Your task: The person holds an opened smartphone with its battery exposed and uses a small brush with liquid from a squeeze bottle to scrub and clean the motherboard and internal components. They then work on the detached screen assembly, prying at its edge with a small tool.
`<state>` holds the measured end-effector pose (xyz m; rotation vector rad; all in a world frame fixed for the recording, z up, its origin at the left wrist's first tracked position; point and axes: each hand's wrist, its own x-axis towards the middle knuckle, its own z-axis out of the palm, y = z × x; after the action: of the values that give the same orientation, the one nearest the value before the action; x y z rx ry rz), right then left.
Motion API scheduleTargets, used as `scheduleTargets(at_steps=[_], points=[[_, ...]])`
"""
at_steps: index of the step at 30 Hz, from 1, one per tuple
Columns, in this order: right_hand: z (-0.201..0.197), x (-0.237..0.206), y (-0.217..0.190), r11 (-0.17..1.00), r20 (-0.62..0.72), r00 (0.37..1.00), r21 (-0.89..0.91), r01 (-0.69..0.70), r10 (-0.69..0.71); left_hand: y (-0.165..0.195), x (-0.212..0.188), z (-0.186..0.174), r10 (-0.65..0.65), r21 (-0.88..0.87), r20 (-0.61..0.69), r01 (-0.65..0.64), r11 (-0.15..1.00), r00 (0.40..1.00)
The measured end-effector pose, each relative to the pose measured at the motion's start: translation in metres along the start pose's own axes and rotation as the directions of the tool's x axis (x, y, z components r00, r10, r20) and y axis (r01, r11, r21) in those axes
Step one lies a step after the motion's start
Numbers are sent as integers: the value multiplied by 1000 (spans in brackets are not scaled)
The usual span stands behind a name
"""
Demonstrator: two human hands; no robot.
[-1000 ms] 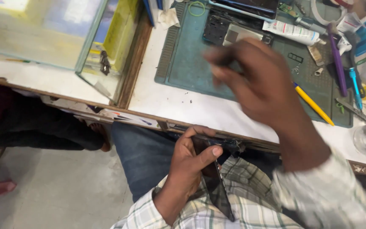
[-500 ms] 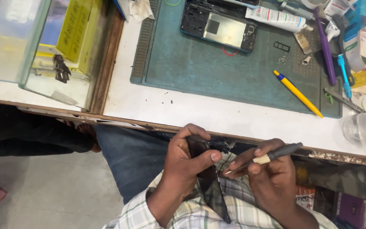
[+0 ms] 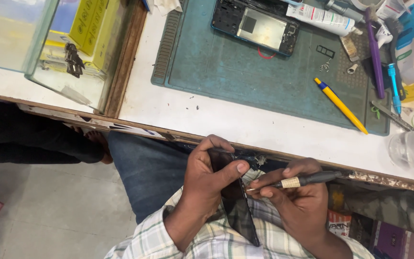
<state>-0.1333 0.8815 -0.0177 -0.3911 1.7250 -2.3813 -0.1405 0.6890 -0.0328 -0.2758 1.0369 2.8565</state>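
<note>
Black screen panel [image 3: 235, 201] pinched in my left hand [image 3: 207, 177] | right hand [image 3: 298, 196] closed on tool [image 3: 307, 180] | slipping tip could crack glass

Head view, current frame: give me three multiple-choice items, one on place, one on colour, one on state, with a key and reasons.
1. Where does the opened phone body with its bare inner frame lie?
A. on the blue-green work mat
B. on the floor
C. in the glass case

2. What colour is the pen lying loose on the mat?
A. red
B. yellow with a blue end
C. white

3. What is the right hand doing?
A. resting flat and free
B. holding a thin dark tool
C. gripping a cup

Key: 1 A, the phone body sits at the mat's far edge. 2 B, yellow barrel, blue end. 3 B, the fingers pinch the tool, tip toward the dark flat panel in the left hand.
</note>
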Motion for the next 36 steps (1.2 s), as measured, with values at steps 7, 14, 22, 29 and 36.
scheduleTargets(at_steps=[7, 14, 22, 29, 36], points=[[4, -9, 0, 999, -15, 999, 14, -29, 30, 0, -8, 1, 9, -37, 4, -9, 999, 1000], [5, -20, -6, 997, 1, 1000, 76, -17, 17, 2, -19, 9, -7, -23, 5, 7, 1000, 1000], [3, -33, -8, 999, 1, 999, 29, -39, 39, -3, -30, 12, -10, -15, -7, 10, 1000, 1000], [2, -40, -11, 999, -5, 999, 17, -32, 32, -8, -36, 14, -26, -11, -15, 26, 1000, 1000], [0, -41, -13, 999, 4, 999, -22, -35, 35, -13, -37, 13, -18, -2, -16, 18, 1000, 1000]])
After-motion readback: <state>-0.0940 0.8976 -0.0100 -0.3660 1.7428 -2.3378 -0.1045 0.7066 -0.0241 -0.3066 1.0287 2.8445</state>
